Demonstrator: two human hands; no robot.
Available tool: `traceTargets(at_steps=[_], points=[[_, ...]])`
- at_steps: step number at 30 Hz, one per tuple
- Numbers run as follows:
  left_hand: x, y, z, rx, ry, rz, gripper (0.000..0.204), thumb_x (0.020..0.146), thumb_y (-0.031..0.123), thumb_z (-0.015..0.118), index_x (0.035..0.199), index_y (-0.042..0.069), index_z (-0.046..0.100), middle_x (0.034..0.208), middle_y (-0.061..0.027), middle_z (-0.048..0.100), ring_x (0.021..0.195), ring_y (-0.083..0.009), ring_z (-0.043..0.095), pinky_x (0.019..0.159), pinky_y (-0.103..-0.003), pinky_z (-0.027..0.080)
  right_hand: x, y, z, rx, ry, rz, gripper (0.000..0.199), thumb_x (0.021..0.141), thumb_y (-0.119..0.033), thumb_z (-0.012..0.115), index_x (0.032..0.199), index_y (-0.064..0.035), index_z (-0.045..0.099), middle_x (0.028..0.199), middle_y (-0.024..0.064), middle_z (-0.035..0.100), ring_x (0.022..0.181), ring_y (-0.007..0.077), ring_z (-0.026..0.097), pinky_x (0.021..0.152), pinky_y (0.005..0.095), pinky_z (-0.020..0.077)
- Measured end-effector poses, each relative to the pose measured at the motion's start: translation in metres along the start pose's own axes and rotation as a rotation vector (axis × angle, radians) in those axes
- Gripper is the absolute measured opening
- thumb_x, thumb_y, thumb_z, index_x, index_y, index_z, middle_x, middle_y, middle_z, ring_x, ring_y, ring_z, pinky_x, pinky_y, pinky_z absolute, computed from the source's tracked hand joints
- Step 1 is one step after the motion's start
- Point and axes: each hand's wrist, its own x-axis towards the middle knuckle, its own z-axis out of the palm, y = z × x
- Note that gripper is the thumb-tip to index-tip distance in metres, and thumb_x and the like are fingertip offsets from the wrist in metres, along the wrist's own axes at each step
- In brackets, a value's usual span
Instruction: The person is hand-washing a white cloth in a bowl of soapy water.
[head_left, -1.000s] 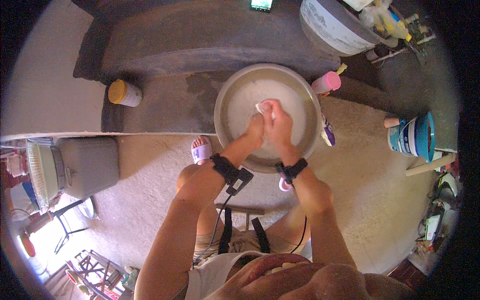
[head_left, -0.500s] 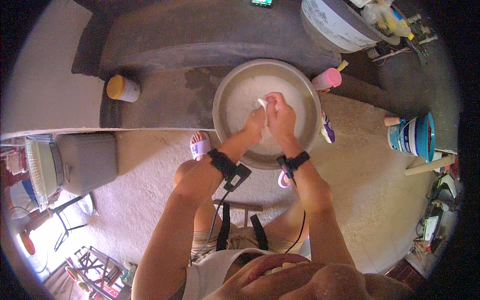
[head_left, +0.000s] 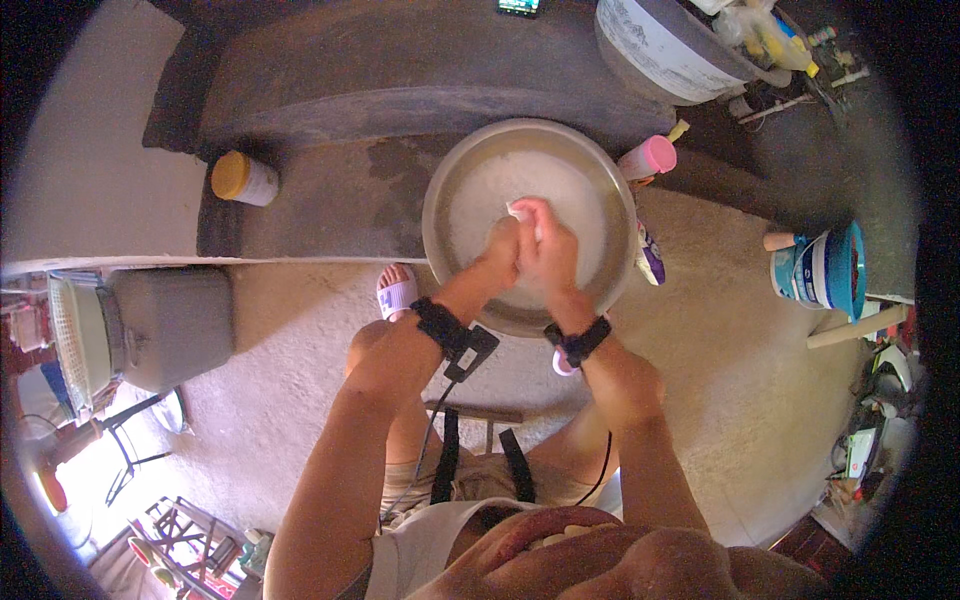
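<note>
Left hand (head_left: 503,247) and right hand (head_left: 553,252) have closed together, gripping white cloth (head_left: 515,211) above the basin (head_left: 619,220), apparently mid-rub.

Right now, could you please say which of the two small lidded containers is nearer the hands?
The pink-lidded container, beside the metal basin on its right; the yellow-lidded one is farther off, to the left.

No legible txt; marks on lilac slipper (head_left: 402,293) & blue bucket (head_left: 818,270) too sm/blurry
</note>
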Motion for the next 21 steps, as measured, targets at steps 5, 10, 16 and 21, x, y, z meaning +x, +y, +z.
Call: traceTargets(at_steps=[5, 10, 16, 21], points=[[-0.011, -0.005, 0.003, 0.497, -0.235, 0.592, 0.028, 0.091, 0.032, 0.039, 0.098, 0.011, 0.056, 0.089, -0.0065, 0.059, 0.077, -0.0189, 0.06, 0.064, -0.033, 0.049, 0.014, 0.011, -0.022, -0.121, -0.056, 0.131, 0.014, 0.092, -0.019, 0.047, 0.097, -0.0107, 0.056, 0.076, 0.0128, 0.063, 0.063, 0.0261, 0.063, 0.056, 0.0338, 0.0464], [0.011, -0.007, 0.016, -0.036, 0.006, -0.197, 0.033, 0.073, 0.016, 0.066, 0.102, 0.005, 0.056, 0.095, -0.0148, 0.06, 0.091, -0.0297, 0.058, 0.077, -0.04, 0.046, 0.0, 0.015, -0.015, -0.097, 0.02, 0.088, 0.018, 0.094, -0.027, 0.041, 0.098, -0.0156, 0.054, 0.071, 0.0116, 0.062, 0.062, 0.0321, 0.061, 0.056, 0.0422, 0.0464], [0.014, -0.016, -0.009, 1.455, -0.129, 0.681, 0.032, 0.074, 0.02, 0.065, 0.099, 0.004, 0.057, 0.094, -0.0195, 0.06, 0.088, -0.0347, 0.059, 0.073, -0.042, 0.047, 0.018, 0.014, -0.03, -0.034, -0.056, 0.293, 0.015, 0.092, -0.026, 0.045, 0.097, -0.0146, 0.055, 0.071, 0.0107, 0.063, 0.064, 0.0312, 0.062, 0.057, 0.0399, 0.0471], [0.027, -0.034, 0.017, 3.612, 2.384, -0.436, 0.026, 0.09, 0.026, 0.038, 0.098, 0.009, 0.055, 0.089, -0.0059, 0.057, 0.078, -0.0196, 0.057, 0.066, -0.035, 0.046, 0.007, -0.008, 0.005, -0.031, -0.01, -0.026, 0.014, 0.092, -0.024, 0.045, 0.097, -0.0139, 0.054, 0.07, 0.0118, 0.062, 0.062, 0.0316, 0.061, 0.055, 0.0416, 0.0458]])
